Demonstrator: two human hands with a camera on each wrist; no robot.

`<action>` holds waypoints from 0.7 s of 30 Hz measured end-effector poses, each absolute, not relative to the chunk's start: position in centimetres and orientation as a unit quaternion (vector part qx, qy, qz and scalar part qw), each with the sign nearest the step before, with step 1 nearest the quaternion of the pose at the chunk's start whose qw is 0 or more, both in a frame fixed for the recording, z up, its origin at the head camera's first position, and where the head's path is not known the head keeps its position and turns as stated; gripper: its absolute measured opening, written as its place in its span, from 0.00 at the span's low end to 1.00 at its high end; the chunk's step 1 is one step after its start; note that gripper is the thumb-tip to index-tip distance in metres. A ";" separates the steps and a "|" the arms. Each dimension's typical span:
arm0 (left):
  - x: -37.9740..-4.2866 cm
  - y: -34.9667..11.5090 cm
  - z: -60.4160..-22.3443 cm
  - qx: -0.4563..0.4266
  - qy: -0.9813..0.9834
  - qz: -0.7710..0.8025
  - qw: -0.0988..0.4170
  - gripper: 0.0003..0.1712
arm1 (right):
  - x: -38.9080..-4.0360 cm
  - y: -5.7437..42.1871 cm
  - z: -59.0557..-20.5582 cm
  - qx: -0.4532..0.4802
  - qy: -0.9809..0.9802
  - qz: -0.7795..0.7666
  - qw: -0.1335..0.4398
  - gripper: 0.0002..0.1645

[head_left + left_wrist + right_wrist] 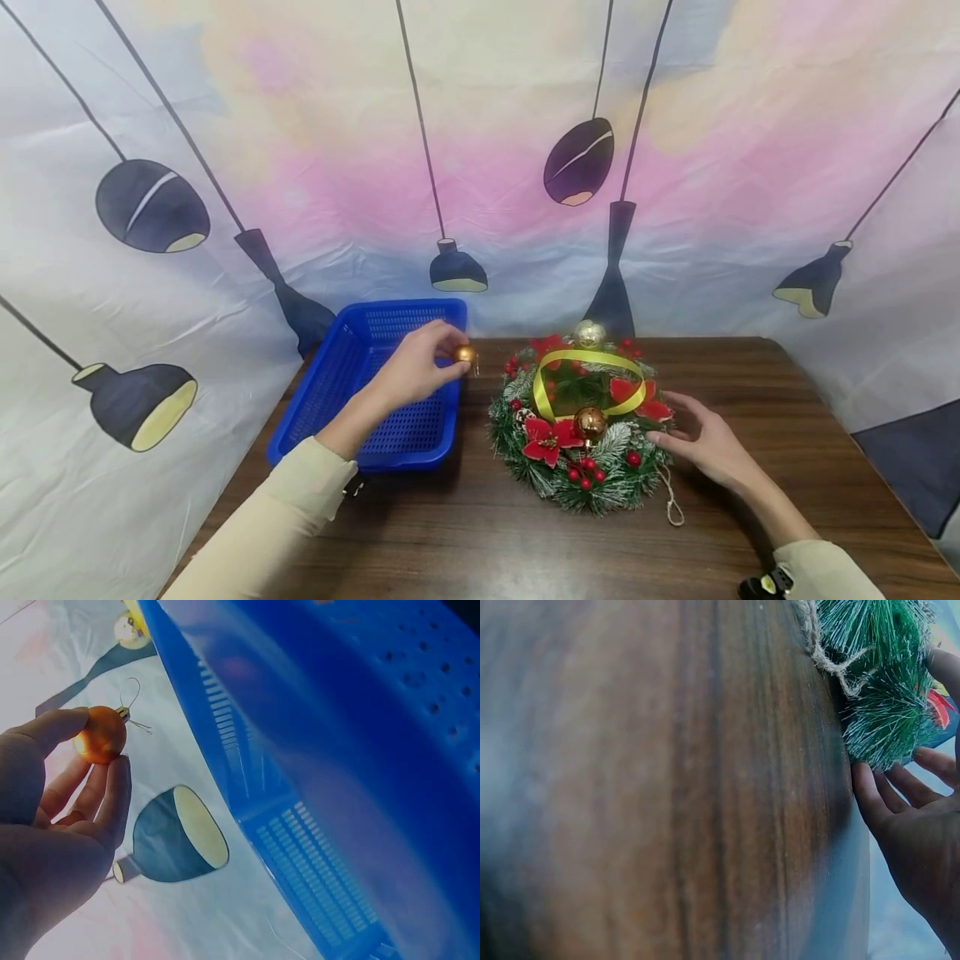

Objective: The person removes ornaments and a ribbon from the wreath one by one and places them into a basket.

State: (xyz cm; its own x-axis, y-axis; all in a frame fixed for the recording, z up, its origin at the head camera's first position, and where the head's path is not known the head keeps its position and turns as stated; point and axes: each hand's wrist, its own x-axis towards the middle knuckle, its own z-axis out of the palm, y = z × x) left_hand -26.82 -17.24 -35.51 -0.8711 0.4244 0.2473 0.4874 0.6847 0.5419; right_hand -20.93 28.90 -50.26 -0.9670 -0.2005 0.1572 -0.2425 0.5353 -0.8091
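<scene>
My left hand [423,362] pinches a small gold Christmas ball [466,357] between thumb and fingers, beside the right rim of a blue plastic basket [455,417]. The left wrist view shows the ball's metal cap and thin hanging loop. A green frosted Christmas wreath [615,467] lies on the table, with red flowers, red berries and a yellow ribbon [542,392]. On it sit a bronze ball [590,423] at the front and a pale gold ball [590,334] at the back. My right hand [708,442] rests at the wreath's right edge, its fingers extended and spread.
The brown wooden table [480,542] carries the basket on the left and the wreath to its right. A twine loop [675,508] trails from the wreath's front right. Behind the table hangs a cloth backdrop [510,167] printed with lamps.
</scene>
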 end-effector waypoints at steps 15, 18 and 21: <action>-26.6 -21.0 -35.4 -0.230 -0.922 -0.305 0.065 0.15 | -20.6 28.9 -50.2 0.130 -0.878 0.460 0.022 0.48; -26.9 -21.8 -35.6 -0.230 -0.924 -0.299 0.062 0.15 | -20.7 28.9 -50.2 0.130 -0.878 0.461 0.021 0.48; -27.0 -22.6 -35.8 -0.221 -0.927 -0.296 0.060 0.16 | -20.7 28.9 -50.2 0.131 -0.878 0.460 0.020 0.48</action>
State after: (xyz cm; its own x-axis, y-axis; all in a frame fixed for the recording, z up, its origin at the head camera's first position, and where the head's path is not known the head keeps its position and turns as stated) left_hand -27.05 -22.59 -35.78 -0.8948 0.3750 0.2424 0.4461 0.7263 0.5230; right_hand -20.74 28.92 -50.17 -0.9650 -0.2108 0.1559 -0.2482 0.5431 -0.8021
